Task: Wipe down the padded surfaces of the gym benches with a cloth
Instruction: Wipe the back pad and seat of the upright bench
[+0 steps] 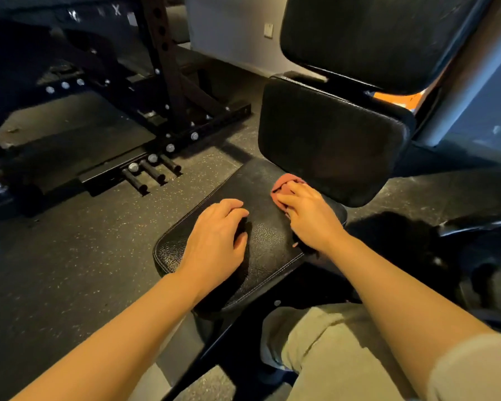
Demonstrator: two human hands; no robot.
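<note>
1. Seat pad (261, 227): black, padded, lying flat; its long axis runs from the near-left corner away toward the back pad (330, 140), which stands tilted just beyond its far end. A higher pad (373, 39) sits above that.
2. Right hand (310, 218): presses a red cloth (287, 182) onto the far right part of the seat pad. Its fingers (289, 198) are curled over the bunched cloth and grip it; only the cloth's far edge shows past them.
3. Left hand (214, 244): rests on the near-left part of the seat pad, fingers loosely bent, holding nothing, apparently as a brace.
4. Governing relation: the cloth lies at the far end of the seat, touching or nearly touching the foot of the back pad. The unwiped length of the seat probably extends back toward the person and leftward, along the long axis; the back pad rises directly ahead of the right fingers. The right hand is nearer both.
5. Hidden: most of the cloth, the pad under both palms, and the right edge of the seat. Whether the pad is damp or clean cannot be judged.
</note>
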